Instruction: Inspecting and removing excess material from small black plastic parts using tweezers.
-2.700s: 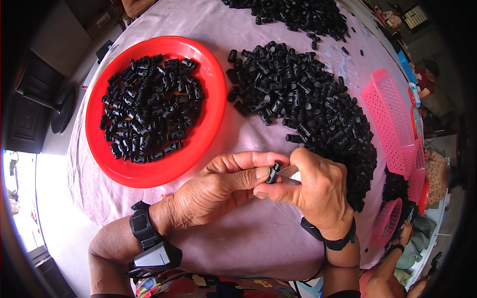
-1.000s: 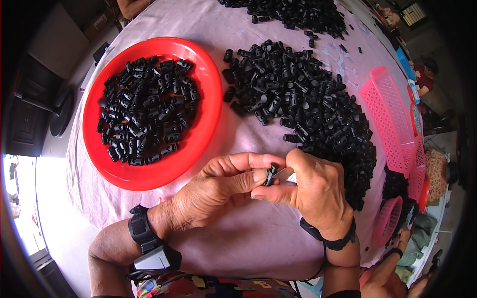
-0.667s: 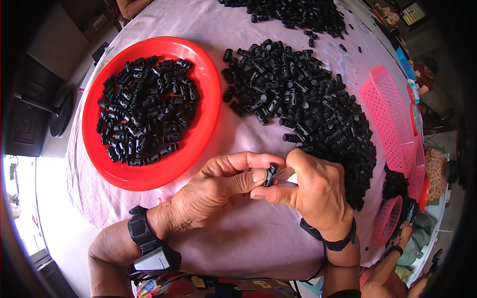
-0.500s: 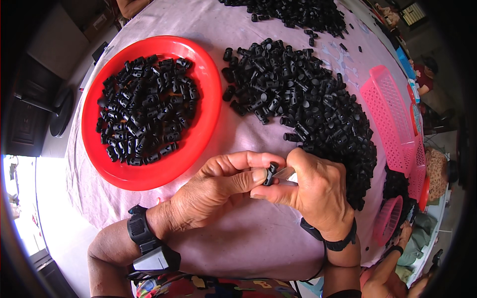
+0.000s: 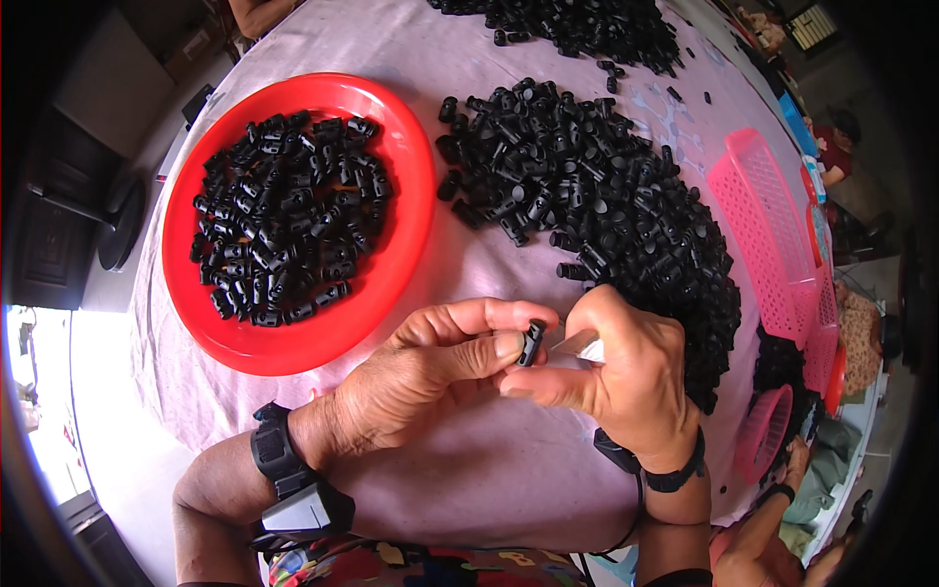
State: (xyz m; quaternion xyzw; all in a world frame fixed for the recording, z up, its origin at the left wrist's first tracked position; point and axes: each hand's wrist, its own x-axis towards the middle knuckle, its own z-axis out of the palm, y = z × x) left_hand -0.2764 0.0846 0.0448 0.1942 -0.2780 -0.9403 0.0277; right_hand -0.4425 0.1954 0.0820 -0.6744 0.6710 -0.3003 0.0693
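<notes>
Progress, judged from the layout: the red tray (image 5: 411, 166) holds a moderate batch of small black parts (image 5: 284, 225), apparently the finished ones. A much larger pile (image 5: 597, 205) lies loose on the bench (image 5: 440, 479) to its right, and a second heap (image 5: 577, 24) sits at the far edge. Most of the work appears to remain.

The left hand (image 5: 421, 377) pinches one black part (image 5: 530, 342) between thumb and forefinger, above the bench in front of the pile. The right hand (image 5: 616, 377) is closed on a thin pale blade (image 5: 577, 344), its tip just beside the part.

Not determinable: the blade's handle, hidden in the palm, and what the blade does to the part. The pink basket (image 5: 768, 225) is cut by the rim distortion; its contents are unclear.
</notes>
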